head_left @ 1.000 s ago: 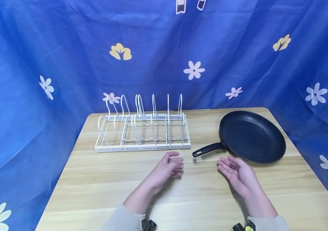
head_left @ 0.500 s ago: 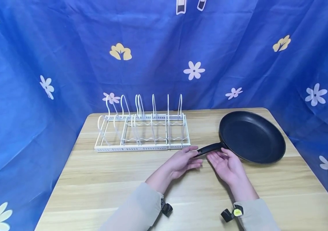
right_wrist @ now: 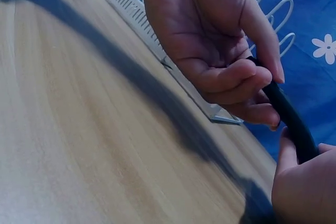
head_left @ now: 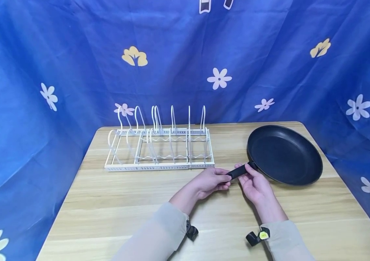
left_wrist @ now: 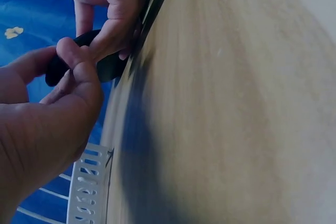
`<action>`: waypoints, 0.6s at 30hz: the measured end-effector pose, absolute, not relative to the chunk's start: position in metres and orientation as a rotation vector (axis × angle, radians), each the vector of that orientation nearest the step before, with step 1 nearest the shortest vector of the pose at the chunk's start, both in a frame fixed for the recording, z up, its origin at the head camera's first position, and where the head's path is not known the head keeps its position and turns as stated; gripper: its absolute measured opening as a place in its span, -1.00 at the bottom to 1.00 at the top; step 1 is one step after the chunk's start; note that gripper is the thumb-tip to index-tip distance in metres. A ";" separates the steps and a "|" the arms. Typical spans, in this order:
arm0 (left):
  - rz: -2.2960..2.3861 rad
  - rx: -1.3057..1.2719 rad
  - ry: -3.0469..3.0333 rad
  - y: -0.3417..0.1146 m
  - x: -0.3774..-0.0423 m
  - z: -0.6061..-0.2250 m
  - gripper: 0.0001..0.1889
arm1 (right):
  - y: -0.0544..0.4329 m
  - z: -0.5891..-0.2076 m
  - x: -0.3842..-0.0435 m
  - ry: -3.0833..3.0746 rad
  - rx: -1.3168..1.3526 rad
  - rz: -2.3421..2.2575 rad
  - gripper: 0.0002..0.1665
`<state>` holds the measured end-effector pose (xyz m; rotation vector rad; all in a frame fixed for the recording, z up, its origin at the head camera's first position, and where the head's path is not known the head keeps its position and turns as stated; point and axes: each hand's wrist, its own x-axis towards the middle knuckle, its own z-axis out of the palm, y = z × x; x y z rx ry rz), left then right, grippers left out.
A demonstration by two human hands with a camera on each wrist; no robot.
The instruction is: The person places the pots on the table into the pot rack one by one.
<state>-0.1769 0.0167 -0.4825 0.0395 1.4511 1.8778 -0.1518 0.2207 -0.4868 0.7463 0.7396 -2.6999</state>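
Note:
A black frying pan lies at the right of the table, its handle pointing left and toward me. My left hand pinches the handle's free end between thumb and fingers; in the right wrist view the left hand has its fingers curled under that end. Closer to the pan's body, my right hand holds the same handle, thumb on top and fingers beneath. The left wrist view has the right hand just beyond the left hand. Both hands partly cover the handle.
A white wire rack with upright loops stands at the back left, just beyond my left hand. Behind the wooden table hangs a blue curtain with flower prints. Dark wrist cameras sit on both sleeves.
Both hands have come to the handle: the left moved right to its end, the right moved left to the part near the pan. Both now grip it. The pan has stayed in place.

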 end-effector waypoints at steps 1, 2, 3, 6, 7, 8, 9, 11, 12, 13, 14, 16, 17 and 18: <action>1.877 0.031 1.454 0.018 -0.177 -0.483 -0.60 | 0.220 -0.487 -0.152 0.759 0.752 -2.693 -0.77; 1.874 0.025 1.454 0.018 -0.177 -0.482 -0.61 | 0.220 -0.487 -0.151 0.779 0.758 -2.686 -0.75; 1.873 0.021 1.452 0.019 -0.177 -0.482 -0.62 | 0.220 -0.488 -0.151 0.795 0.759 -2.679 -0.72; 1.876 0.023 1.442 0.019 -0.176 -0.481 -0.63 | 0.222 -0.490 -0.150 0.838 0.750 -2.675 -0.69; 1.875 0.032 1.439 0.019 -0.176 -0.481 -0.63 | 0.222 -0.490 -0.149 0.854 0.746 -2.678 -0.70; 1.873 0.042 1.439 0.019 -0.175 -0.481 -0.63 | 0.223 -0.491 -0.149 0.867 0.738 -2.681 -0.73; 1.872 0.050 1.439 0.019 -0.175 -0.481 -0.62 | 0.223 -0.491 -0.149 0.873 0.733 -2.685 -0.77; 1.871 0.068 1.439 0.019 -0.174 -0.482 -0.61 | 0.224 -0.490 -0.148 0.894 0.707 -2.692 -0.82; 1.870 0.076 1.436 0.019 -0.174 -0.482 -0.60 | 0.225 -0.490 -0.148 0.903 0.691 -2.694 -0.82; 1.869 0.085 1.434 0.019 -0.174 -0.483 -0.59 | 0.225 -0.489 -0.148 0.904 0.681 -2.698 -0.81; 1.869 0.092 1.434 0.019 -0.174 -0.483 -0.59 | 0.225 -0.488 -0.148 0.907 0.670 -2.700 -0.79; 1.873 0.105 1.432 0.019 -0.173 -0.483 -0.58 | 0.225 -0.487 -0.147 0.919 0.647 -2.701 -0.76; 1.876 0.108 1.431 0.019 -0.173 -0.483 -0.58 | 0.225 -0.486 -0.147 0.929 0.637 -2.700 -0.75; 1.878 0.112 1.433 0.019 -0.172 -0.483 -0.58 | 0.226 -0.485 -0.147 0.940 0.629 -2.700 -0.74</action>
